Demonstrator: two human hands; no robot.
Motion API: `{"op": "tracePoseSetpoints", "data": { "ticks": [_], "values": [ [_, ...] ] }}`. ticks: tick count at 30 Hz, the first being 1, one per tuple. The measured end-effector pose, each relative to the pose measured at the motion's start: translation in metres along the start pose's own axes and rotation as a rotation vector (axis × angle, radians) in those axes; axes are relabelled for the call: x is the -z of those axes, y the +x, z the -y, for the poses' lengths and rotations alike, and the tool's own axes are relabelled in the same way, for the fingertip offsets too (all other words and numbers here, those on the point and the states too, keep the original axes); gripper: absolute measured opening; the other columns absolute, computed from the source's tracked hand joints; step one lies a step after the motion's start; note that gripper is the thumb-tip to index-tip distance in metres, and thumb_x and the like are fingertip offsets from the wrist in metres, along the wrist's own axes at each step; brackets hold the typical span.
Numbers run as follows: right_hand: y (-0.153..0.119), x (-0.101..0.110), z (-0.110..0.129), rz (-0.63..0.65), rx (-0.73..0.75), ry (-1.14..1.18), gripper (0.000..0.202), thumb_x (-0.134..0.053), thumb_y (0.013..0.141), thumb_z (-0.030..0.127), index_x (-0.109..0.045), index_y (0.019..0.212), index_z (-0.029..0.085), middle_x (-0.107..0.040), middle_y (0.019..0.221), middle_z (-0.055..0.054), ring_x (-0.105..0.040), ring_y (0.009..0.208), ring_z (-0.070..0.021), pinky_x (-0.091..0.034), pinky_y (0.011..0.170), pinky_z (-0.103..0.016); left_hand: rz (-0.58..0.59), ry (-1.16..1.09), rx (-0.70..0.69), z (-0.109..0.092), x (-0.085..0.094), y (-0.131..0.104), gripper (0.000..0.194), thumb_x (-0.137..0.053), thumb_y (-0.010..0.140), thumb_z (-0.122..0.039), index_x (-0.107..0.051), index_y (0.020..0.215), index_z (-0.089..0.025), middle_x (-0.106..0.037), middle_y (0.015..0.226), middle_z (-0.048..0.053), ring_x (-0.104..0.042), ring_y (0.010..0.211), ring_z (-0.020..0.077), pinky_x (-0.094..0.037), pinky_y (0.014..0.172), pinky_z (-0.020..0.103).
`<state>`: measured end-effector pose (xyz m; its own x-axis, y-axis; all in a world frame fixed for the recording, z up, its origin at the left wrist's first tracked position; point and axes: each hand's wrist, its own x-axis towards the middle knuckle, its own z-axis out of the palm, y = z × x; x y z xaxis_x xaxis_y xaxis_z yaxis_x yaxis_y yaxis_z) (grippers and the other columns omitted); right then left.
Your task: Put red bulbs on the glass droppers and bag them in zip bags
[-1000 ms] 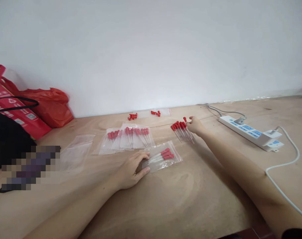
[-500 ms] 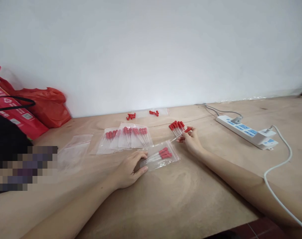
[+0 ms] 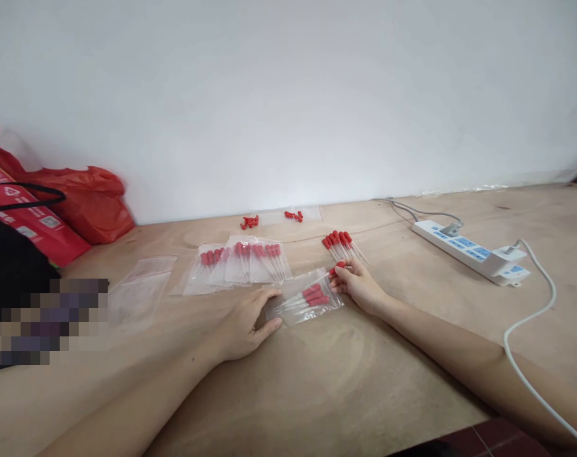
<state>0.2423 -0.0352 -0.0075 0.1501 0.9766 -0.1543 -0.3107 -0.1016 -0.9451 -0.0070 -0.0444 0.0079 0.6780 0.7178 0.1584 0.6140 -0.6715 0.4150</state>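
Observation:
My right hand [image 3: 357, 285] pinches a red-capped dropper [image 3: 336, 268] by its red bulb, at the right, open-looking edge of a clear zip bag [image 3: 292, 312]. Inside that bag lie several droppers [image 3: 313, 294] with their red bulbs to the right. My left hand [image 3: 252, 324] rests at the bag's left end, thumb and fingers apart, fingertips touching the plastic. Beyond my right hand lies a row of loose red-capped droppers [image 3: 338, 238]. Filled bags [image 3: 243, 260] overlap behind my left hand.
Flat clear bags [image 3: 143, 285] lie at the left, near a red plastic bag [image 3: 92, 200]. Red bulbs [image 3: 250, 222] sit by the wall on and beside another clear bag [image 3: 311, 214]. A power strip [image 3: 469, 251] with a white cable [image 3: 550, 311] is at the right.
My right hand has moved left and nearer, bringing the held dropper from beside the loose row to the clear bag. My left hand has hardly moved.

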Motion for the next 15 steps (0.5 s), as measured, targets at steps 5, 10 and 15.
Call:
{"op": "tracePoseSetpoints", "data": {
  "ticks": [5,10,15],
  "values": [
    [0.005,0.003,-0.004,0.171,-0.003,-0.207,0.006,-0.061,0.066,0.014,-0.056,0.069,0.015,-0.058,0.056,0.003,-0.048,0.042,-0.0050,-0.041,0.041,-0.017,0.007,0.003,-0.003,0.000,0.000,0.000,0.039,-0.045,0.083,-0.033,-0.037,0.119,-0.020,-0.048,0.122,0.008,-0.046,0.110,0.0223,-0.039,0.092,0.039],
    [0.008,-0.001,-0.002,0.241,-0.034,-0.311,0.015,-0.060,0.069,0.024,-0.063,0.082,0.016,-0.062,0.057,0.001,-0.048,0.039,-0.0073,-0.037,0.036,-0.019,-0.011,-0.001,-0.023,-0.001,0.000,0.002,0.038,-0.046,0.082,-0.032,-0.039,0.118,-0.020,-0.049,0.120,0.007,-0.047,0.109,0.0221,-0.040,0.091,0.038],
    [0.012,-0.004,-0.009,0.223,0.016,-0.359,0.014,-0.063,0.066,0.028,-0.060,0.072,0.016,-0.063,0.059,-0.002,-0.053,0.044,-0.0107,-0.041,0.040,-0.022,-0.011,-0.004,-0.023,0.000,-0.001,0.001,0.038,-0.045,0.083,-0.032,-0.039,0.119,-0.020,-0.048,0.121,0.007,-0.046,0.110,0.0217,-0.039,0.093,0.038]
  ]
}}
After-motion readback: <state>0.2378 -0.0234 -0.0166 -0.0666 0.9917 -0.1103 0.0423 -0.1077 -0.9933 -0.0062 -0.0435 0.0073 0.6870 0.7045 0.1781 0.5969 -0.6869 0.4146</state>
